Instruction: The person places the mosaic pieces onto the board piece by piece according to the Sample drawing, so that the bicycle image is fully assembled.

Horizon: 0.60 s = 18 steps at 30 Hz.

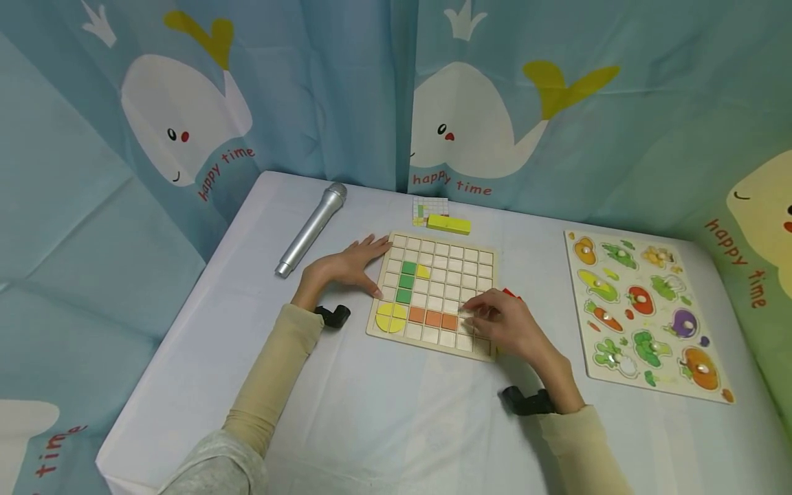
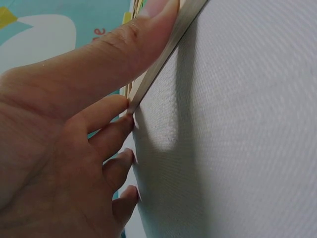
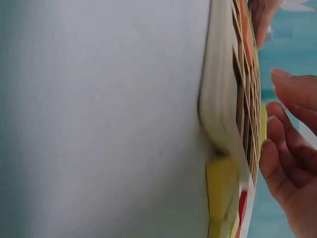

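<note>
The wooden grid board [image 1: 460, 251] lies on the white table. Green and orange square tiles [image 1: 433, 319], a yellow quarter-circle and a yellow circle [image 1: 391, 317] of quarter pieces fill some cells. My left hand [image 1: 349, 265] rests at the board's left edge, its thumb [image 2: 124, 47] touching the rim and its fingers spread toward the upper corner. Over the lower right cells, my right hand [image 1: 504, 320] has its thumb and fingers bent together. In the right wrist view, a small red piece [image 3: 279, 95] shows between them, mostly hidden by the fingers.
Beyond the board lie a pattern card [image 1: 431, 206] and a yellow block [image 1: 448, 224]. A silver microphone [image 1: 312, 230] lies at the left, and a vegetable peg puzzle [image 1: 646, 313] at the right. Red pieces [image 1: 512, 294] show beside the board, partly behind my right hand.
</note>
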Each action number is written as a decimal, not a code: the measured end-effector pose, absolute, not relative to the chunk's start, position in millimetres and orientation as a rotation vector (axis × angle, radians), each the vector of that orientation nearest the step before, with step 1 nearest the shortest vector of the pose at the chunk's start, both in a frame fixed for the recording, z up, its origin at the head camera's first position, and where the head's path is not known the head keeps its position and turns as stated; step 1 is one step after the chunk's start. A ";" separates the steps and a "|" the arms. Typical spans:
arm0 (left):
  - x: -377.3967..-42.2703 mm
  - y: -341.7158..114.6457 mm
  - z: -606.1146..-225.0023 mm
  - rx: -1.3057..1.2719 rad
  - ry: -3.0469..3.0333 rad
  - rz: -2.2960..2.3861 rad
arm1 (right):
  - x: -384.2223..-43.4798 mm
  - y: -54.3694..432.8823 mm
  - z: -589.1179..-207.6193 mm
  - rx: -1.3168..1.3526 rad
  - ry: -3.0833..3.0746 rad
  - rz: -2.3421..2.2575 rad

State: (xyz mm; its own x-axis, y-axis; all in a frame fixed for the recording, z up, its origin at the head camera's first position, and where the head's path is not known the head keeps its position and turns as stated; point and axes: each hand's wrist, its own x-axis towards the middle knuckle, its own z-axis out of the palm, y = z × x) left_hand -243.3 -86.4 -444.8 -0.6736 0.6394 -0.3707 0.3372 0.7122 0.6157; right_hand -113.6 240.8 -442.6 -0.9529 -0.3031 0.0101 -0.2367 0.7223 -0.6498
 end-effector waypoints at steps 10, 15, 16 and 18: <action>-242.8 -86.2 -445.4 0.742 2.340 0.688 | -108.0 272.8 -437.9 -0.292 2.894 -0.981; -243.2 -86.3 -444.9 0.739 2.338 0.687 | -104.1 287.3 -438.5 -0.197 2.880 -0.957; -243.4 -86.4 -445.1 0.737 2.338 0.688 | -103.8 289.8 -438.8 -0.187 2.881 -0.951; -243.4 -86.2 -445.2 0.736 2.337 0.690 | -103.3 294.9 -439.5 -0.164 2.891 -0.948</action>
